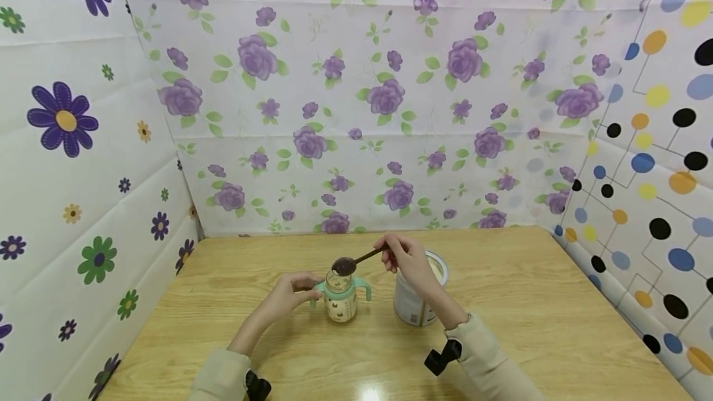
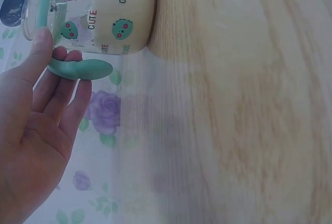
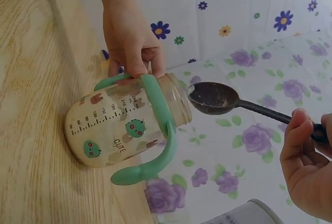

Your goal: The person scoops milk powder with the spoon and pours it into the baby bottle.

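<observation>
A clear baby bottle (image 1: 341, 307) with a green collar, two green handles and printed measuring marks stands upright and uncapped on the table. Cream-coloured contents show in its lower part. My left hand (image 1: 286, 297) holds one green handle (image 2: 80, 69) between thumb and fingers. By its handle, my right hand (image 1: 409, 265) grips a dark spoon (image 3: 212, 98), whose bowl is just over the bottle's mouth. Some pale residue clings to the spoon bowl; whether it touches the bottle rim I cannot tell. Behind my right wrist stands an open white can (image 1: 408, 302), partly hidden, with pale contents.
The wooden table (image 1: 250, 258) runs back to a purple rose-patterned cloth (image 1: 384, 98). Flowered cloth (image 1: 50, 203) hangs at the left and dotted cloth (image 1: 657, 159) at the right. Black wrist devices (image 1: 442, 357) sit by the cream sleeves (image 1: 490, 357).
</observation>
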The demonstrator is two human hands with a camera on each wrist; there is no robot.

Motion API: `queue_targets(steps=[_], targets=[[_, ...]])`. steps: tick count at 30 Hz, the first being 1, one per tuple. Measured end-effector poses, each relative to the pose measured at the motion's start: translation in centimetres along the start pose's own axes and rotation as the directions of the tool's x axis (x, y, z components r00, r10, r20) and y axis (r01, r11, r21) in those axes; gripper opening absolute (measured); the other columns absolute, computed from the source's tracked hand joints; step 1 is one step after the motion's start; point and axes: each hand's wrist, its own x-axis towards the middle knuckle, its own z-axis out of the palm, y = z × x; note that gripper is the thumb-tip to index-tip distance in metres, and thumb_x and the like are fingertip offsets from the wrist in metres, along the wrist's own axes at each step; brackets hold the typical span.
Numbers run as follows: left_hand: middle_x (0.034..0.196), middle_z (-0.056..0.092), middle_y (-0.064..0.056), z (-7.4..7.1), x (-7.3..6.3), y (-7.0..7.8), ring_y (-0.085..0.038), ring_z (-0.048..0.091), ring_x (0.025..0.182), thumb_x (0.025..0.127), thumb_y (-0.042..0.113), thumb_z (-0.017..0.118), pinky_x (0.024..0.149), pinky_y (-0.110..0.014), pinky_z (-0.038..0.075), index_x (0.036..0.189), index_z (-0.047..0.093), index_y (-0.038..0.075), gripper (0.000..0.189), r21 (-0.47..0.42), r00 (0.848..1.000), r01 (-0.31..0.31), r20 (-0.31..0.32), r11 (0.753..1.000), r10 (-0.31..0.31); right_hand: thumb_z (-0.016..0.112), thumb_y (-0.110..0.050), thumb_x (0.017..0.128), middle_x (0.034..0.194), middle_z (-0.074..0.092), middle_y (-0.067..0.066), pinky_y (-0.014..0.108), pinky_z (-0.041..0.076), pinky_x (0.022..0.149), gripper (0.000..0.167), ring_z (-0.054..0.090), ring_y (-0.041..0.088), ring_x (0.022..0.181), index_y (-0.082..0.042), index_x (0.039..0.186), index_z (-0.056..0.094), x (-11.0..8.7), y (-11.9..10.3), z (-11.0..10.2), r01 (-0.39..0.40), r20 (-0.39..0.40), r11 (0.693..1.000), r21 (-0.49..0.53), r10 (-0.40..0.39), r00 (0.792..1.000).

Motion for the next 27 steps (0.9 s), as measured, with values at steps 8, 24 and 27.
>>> queue_targets(steps=[8, 24, 27], targets=[[0.109, 0.071, -0.014, 0.0, 0.1, -0.1, -0.007, 0.068, 0.091, 0.090, 0.020, 0.068, 0.081, -0.024, 0.056, 0.122, 0.065, 0.006, 0.035, 0.019, 1.000, -0.007, -0.002, 1.000, 0.007, 0.041, -0.034, 0.105, 0.071, 0.059, 0.005, 0.017, 0.044, 0.049, 0.045, 0.054, 0.007, 0.055, 0.003, 0.101, 0.066, 0.1, 0.1, -0.4, -0.063, -0.042, 0.995, 0.080, 0.067, 0.997], [0.110, 0.070, -0.017, 0.0, 0.0, -0.4, -0.008, 0.068, 0.091, 0.091, 0.019, 0.067, 0.082, -0.027, 0.057, 0.123, 0.064, 0.005, 0.035, -0.010, 1.000, -0.017, 0.009, 1.000, 0.017, 0.041, -0.034, 0.105, 0.065, 0.058, -0.001, 0.017, 0.041, 0.046, 0.047, 0.052, 0.005, 0.050, 0.005, 0.098, 0.066, -0.1, -0.3, -0.9, -0.074, -0.099, 0.992, 0.104, 0.084, 0.992], [0.110, 0.069, -0.017, 0.0, 0.1, -0.4, -0.008, 0.068, 0.091, 0.092, 0.019, 0.067, 0.082, -0.030, 0.058, 0.124, 0.064, 0.004, 0.036, -0.017, 1.000, -0.018, 0.012, 1.000, 0.019, 0.041, -0.035, 0.105, 0.065, 0.058, 0.000, 0.017, 0.041, 0.046, 0.047, 0.052, 0.005, 0.050, 0.004, 0.098, 0.066, -0.1, -0.2, -1.1, -0.074, -0.112, 0.991, 0.109, 0.086, 0.990]])
